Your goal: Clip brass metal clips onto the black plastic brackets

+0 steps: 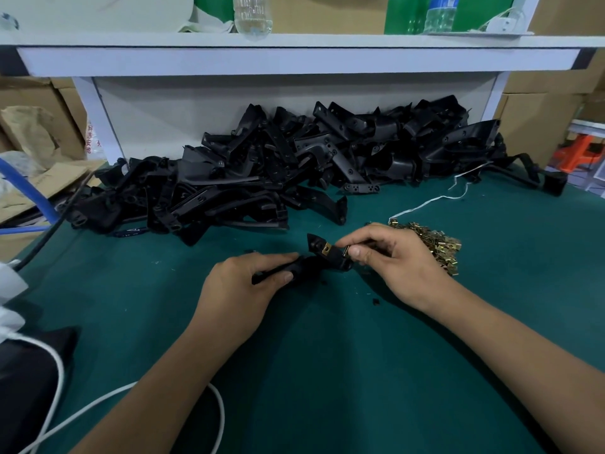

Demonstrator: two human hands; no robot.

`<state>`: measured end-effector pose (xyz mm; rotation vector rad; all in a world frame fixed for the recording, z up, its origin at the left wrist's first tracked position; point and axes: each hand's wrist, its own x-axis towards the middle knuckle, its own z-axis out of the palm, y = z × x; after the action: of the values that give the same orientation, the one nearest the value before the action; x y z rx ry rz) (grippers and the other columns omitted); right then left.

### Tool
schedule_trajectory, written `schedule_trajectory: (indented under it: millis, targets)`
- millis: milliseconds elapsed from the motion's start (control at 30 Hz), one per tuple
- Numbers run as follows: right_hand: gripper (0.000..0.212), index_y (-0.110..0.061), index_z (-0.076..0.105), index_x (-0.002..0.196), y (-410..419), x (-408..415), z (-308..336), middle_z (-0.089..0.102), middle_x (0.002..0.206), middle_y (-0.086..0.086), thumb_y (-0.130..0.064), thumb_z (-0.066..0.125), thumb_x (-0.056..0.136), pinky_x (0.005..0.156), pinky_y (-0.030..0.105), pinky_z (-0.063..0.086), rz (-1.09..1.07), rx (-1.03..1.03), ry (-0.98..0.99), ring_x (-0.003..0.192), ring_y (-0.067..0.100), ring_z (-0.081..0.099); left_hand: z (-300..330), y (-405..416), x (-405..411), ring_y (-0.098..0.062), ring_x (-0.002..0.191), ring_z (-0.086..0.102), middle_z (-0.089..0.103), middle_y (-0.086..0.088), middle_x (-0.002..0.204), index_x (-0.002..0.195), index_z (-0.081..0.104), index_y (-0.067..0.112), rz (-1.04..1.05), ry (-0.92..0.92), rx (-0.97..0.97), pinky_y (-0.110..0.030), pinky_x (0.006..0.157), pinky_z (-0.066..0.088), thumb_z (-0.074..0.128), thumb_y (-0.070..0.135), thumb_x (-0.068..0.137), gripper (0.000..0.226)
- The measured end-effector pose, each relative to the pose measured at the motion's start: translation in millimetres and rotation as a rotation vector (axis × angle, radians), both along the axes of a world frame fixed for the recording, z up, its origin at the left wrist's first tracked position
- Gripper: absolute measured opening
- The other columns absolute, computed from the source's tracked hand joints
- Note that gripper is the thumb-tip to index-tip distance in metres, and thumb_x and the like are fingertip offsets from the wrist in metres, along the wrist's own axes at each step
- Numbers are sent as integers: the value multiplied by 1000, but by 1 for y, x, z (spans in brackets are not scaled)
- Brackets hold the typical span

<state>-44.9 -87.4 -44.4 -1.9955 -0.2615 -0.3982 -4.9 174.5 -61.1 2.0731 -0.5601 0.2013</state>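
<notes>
One black bracket (322, 258) is held just above the green surface (327, 371), in the middle, near the person. A brass clip (326, 248) already sits on its top edge. The left hand (248, 283) is wrapped around the long end of the bracket, with the thumb pressed on top to keep it from moving. The right hand (393, 260) is at the other end, with its fingertips pinched together on something small. It looks like a second clip, but it is too small to tell for sure.

To do this step well, I think the left hand should keep the bracket very steady. The right hand should line the clip up straight with the edge, then push until it sits flat like the first one. A crooked clip might bend or pop off.

Just behind the right hand is a pile of brass clips (435, 247). Farther back, against the white shelf (294, 57), lies a big heap of black brackets (294, 162).
</notes>
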Motion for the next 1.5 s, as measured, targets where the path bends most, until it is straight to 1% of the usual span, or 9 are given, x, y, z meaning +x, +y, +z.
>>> schedule_trajectory:
  millis: [200, 467, 533, 700, 800, 933, 1100, 1267, 1500]
  targets:
    - [19, -19, 79, 104, 1, -2, 0, 73, 89, 7, -5, 66, 100, 77, 18, 50, -4, 41, 21, 79, 9, 62, 0, 0, 0, 4, 102, 65, 72, 30, 101, 115, 73, 53, -11, 2, 4, -30, 94, 54, 76, 32, 92, 31]
    - [18, -19, 78, 103, 3, -1, 0, 71, 88, 13, -6, 66, 100, 75, 22, 53, -9, 56, 33, 77, 11, 62, -1, 0, 0, 6, 102, 64, 71, 32, 101, 115, 74, 49, -8, 3, 3, -26, 94, 52, 76, 32, 92, 29]
    - [18, -20, 77, 103, 4, -1, -1, 72, 88, 11, -7, 65, 100, 76, 23, 53, -9, 55, 43, 78, 12, 63, 0, 0, 0, 6, 102, 64, 71, 32, 101, 115, 74, 50, -5, 0, 5, -25, 94, 52, 76, 32, 92, 30]
    - [19, -22, 78, 101, 2, -1, -1, 70, 81, -6, -7, 66, 100, 76, 20, 52, -22, 14, 44, 78, 9, 64, 1, 0, -1, 7, 102, 64, 71, 32, 101, 115, 74, 49, -5, 1, 8, -25, 94, 52, 76, 32, 92, 29]
    - [20, -24, 77, 99, 2, 0, -2, 70, 82, -2, -8, 66, 100, 76, 19, 51, -22, 7, 48, 79, 10, 64, 2, 0, -2, 6, 101, 64, 71, 31, 101, 115, 74, 49, 0, 0, 13, -26, 93, 53, 76, 32, 91, 29]
    - [22, -26, 76, 97, 3, 1, -2, 70, 86, 5, -7, 65, 101, 78, 21, 51, -14, 5, 49, 81, 13, 64, 3, -1, -3, 1, 98, 66, 73, 23, 98, 115, 74, 50, 3, 6, 12, -32, 91, 55, 76, 32, 91, 29]
    - [23, -26, 77, 97, 5, 1, -5, 72, 88, 6, -6, 66, 100, 78, 19, 51, -35, 45, 38, 87, 23, 66, 4, -2, -4, -1, 97, 66, 73, 22, 97, 117, 74, 48, 2, -14, 27, -34, 91, 54, 75, 31, 92, 30]
    - [26, -30, 76, 95, 3, 2, -5, 72, 89, 5, -7, 66, 100, 81, 23, 53, -23, 43, 46, 89, 25, 66, 3, -1, -4, 0, 96, 67, 73, 22, 96, 116, 74, 50, 4, 9, 21, -34, 91, 55, 75, 32, 92, 30]
    - [28, -32, 75, 93, 0, 3, -5, 71, 90, 6, -7, 65, 100, 81, 21, 51, 4, 16, 36, 89, 25, 65, 4, -2, -3, -1, 97, 67, 74, 21, 97, 114, 74, 50, 2, 37, -4, -35, 92, 55, 76, 31, 92, 30]
